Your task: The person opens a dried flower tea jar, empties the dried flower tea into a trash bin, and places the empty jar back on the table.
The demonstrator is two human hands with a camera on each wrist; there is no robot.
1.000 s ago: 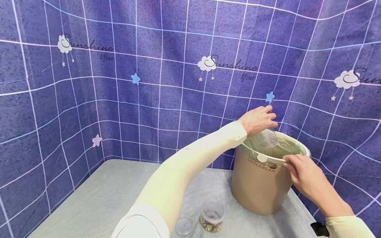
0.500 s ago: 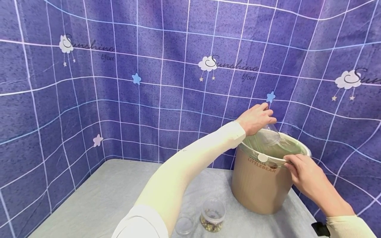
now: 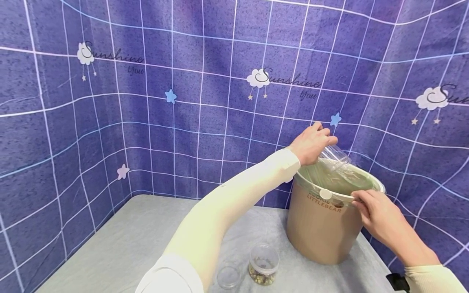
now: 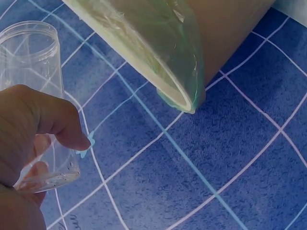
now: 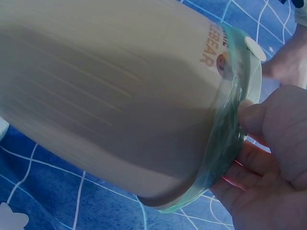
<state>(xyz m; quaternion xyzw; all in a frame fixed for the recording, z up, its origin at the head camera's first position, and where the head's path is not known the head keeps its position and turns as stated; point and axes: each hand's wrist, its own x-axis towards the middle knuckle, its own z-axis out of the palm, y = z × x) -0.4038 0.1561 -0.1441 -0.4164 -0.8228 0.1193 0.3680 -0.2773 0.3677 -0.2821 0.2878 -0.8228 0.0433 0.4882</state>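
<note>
My left hand (image 3: pixel 311 143) holds a clear plastic jar (image 3: pixel 336 158) on its side, mouth angled down over the back of a tan trash bin (image 3: pixel 324 232). In the left wrist view, the fingers curl round the jar (image 4: pixel 31 62), and small dark bits cling near its base. A thin green bag lines the bin and folds over its pale rim (image 3: pixel 311 188). My right hand (image 3: pixel 382 217) grips that rim at the front right. The right wrist view shows the thumb on the rim and the other fingers against the bag-covered outside (image 5: pixel 225 129). The bin's bottom is hidden.
On the grey tabletop (image 3: pixel 146 228), a small clear tub (image 3: pixel 263 264) partly filled with mixed bits stands left of the bin. Beside it lies a clear round lid (image 3: pixel 229 275), near my left sleeve. A blue gridded curtain (image 3: pixel 205 101) hangs close behind the bin.
My left hand has risen slightly and moved a little left, tipping the jar from steep to more sideways. The right hand keeps its grip on the rim. Bin, tub and lid stay put.
</note>
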